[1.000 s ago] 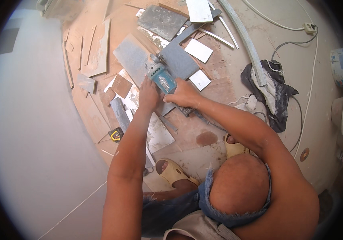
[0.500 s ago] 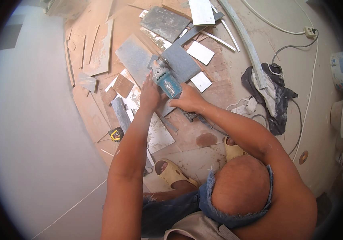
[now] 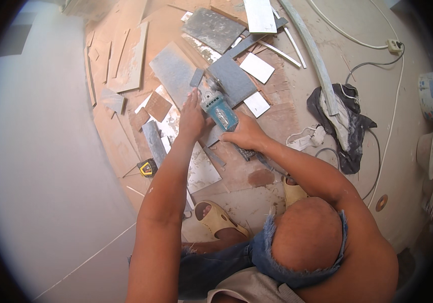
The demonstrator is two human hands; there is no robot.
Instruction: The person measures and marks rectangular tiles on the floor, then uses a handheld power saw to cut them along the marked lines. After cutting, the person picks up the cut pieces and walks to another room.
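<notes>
My right hand (image 3: 247, 132) is wrapped round the body of a teal angle grinder (image 3: 222, 115). Its thin disc (image 3: 213, 80) stands over grey tiles, close to the edge of the square grey tile (image 3: 232, 80). To the left of the grinder, my left hand (image 3: 191, 120) lies with fingers stretched forward along the long grey tile (image 3: 168, 65). A small grey rectangular piece (image 3: 197, 77) sits just beyond its fingertips. Part of the left thumb is hidden near the grinder, and whether it touches the tool I cannot tell.
White tile offcuts (image 3: 257, 67), a dark slab (image 3: 212, 29) and brown board pieces (image 3: 157, 106) lie around. A tape measure (image 3: 147, 167) rests at left. On the right are a long grey strip (image 3: 311, 55), a black bag (image 3: 345, 131), cables with a socket (image 3: 394, 46) and a bucket (image 3: 432, 96).
The grinder and my right hand have drawn back slightly toward me and to the right. More of the small grey piece shows. My left hand stays on the tile; the whole view shifts a little.
</notes>
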